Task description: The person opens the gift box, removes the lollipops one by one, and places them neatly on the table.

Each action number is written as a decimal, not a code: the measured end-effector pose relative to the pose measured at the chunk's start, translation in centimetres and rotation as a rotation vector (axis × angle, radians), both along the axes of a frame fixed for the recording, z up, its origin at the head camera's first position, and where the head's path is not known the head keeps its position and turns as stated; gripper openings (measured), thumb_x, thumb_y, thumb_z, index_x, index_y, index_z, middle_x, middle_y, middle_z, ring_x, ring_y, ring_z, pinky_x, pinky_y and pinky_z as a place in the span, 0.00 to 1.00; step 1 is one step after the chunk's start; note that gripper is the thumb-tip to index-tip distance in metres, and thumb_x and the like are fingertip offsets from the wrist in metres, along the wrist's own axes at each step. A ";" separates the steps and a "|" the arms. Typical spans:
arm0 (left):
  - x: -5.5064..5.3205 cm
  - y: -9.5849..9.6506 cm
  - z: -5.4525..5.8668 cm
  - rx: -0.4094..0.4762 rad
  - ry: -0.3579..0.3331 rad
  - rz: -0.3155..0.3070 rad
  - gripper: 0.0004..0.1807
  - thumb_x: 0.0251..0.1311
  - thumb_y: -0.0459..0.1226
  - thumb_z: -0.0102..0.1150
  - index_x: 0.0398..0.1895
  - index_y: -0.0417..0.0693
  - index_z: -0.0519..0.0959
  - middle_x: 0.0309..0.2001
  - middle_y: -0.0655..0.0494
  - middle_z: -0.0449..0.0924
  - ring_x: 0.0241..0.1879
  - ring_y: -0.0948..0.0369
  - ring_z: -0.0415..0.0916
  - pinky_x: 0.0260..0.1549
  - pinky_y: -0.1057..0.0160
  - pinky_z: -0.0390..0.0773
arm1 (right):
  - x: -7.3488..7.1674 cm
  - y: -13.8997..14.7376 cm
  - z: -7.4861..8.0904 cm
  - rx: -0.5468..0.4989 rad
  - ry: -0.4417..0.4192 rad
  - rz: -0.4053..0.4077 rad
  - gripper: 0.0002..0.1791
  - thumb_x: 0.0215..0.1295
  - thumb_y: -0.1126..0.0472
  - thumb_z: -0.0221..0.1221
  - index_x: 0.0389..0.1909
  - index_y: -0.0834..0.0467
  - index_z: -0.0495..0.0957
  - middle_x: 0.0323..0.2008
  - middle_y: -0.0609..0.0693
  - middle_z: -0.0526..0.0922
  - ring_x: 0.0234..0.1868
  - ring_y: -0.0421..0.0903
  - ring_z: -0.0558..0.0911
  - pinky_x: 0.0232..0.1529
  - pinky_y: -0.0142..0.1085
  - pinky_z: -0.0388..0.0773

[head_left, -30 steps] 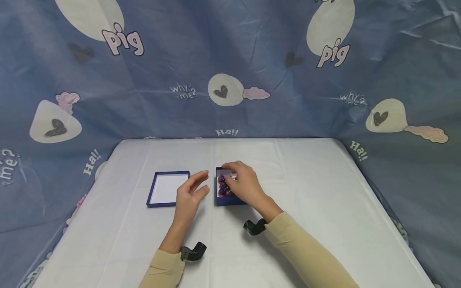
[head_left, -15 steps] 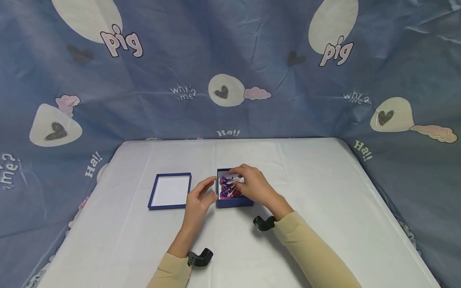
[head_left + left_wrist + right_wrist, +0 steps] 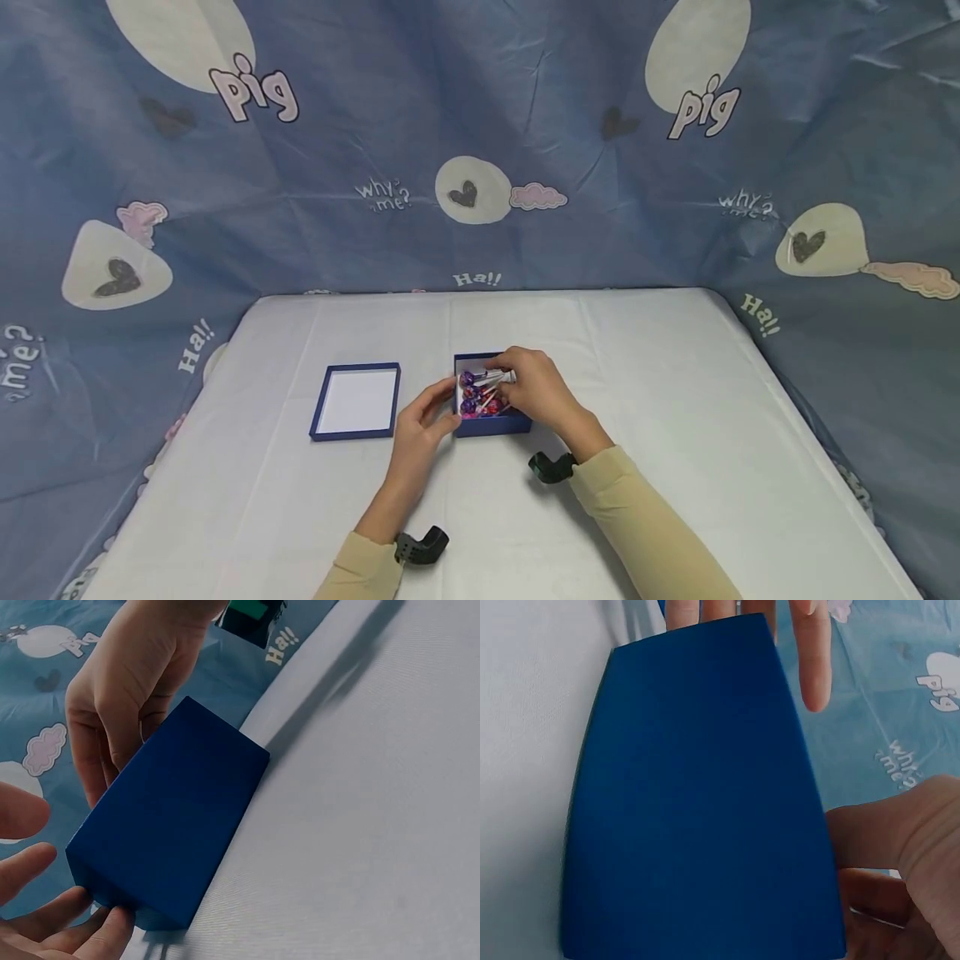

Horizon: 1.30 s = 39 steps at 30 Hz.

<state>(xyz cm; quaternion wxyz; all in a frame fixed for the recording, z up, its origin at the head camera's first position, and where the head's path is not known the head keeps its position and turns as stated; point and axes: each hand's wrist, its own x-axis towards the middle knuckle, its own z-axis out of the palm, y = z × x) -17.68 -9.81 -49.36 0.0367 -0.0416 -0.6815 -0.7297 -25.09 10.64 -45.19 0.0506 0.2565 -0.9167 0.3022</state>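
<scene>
A blue box (image 3: 492, 427) with a white inside stands uncovered on the table in the head view, holding several lollipops (image 3: 470, 407) in purple and red wrappers with white sticks. My left hand (image 3: 422, 427) is at its left wall; in the left wrist view the fingertips (image 3: 112, 934) touch the box's end, fingers relaxed. Over the box's right part, my right hand (image 3: 538, 387) pinches white lollipop sticks (image 3: 498, 377) between thumb and fingers. The right wrist view shows mostly the box's front wall (image 3: 697, 795), which partly hides the fingers of both hands.
A shallow lid (image 3: 362, 406) with a blue rim and white inside lies left of the box. Both rest on a white-covered table (image 3: 660, 367). A blue printed curtain (image 3: 322, 242) hangs behind and along the sides.
My left hand has moved right to the box's side. The right hand has shifted slightly right within the box, and the white sticks by its fingers now show more plainly.
</scene>
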 end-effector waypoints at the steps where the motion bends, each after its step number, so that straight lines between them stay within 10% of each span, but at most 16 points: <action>1: 0.0 0.0 -0.1 -0.001 -0.003 -0.002 0.30 0.58 0.24 0.61 0.67 0.42 0.74 0.67 0.45 0.72 0.69 0.52 0.67 0.66 0.53 0.69 | 0.0 0.0 0.0 0.018 0.017 -0.007 0.20 0.57 0.71 0.67 0.51 0.55 0.87 0.45 0.50 0.86 0.45 0.48 0.84 0.45 0.43 0.82; 14: 0.2 0.1 -0.2 -0.019 -0.009 -0.006 0.31 0.58 0.24 0.60 0.68 0.42 0.73 0.68 0.46 0.71 0.70 0.52 0.65 0.66 0.51 0.70 | -0.1 0.1 -0.3 0.167 0.119 -0.076 0.17 0.54 0.66 0.71 0.45 0.48 0.90 0.43 0.44 0.87 0.40 0.45 0.74 0.32 0.40 0.78; 39: 0.2 0.0 -0.9 -0.035 -0.007 -0.012 0.32 0.62 0.23 0.59 0.71 0.45 0.71 0.70 0.48 0.68 0.70 0.50 0.65 0.65 0.57 0.70 | -0.1 -0.3 -1.1 0.125 0.235 -0.015 0.07 0.56 0.61 0.74 0.35 0.47 0.92 0.33 0.39 0.89 0.34 0.43 0.73 0.36 0.42 0.66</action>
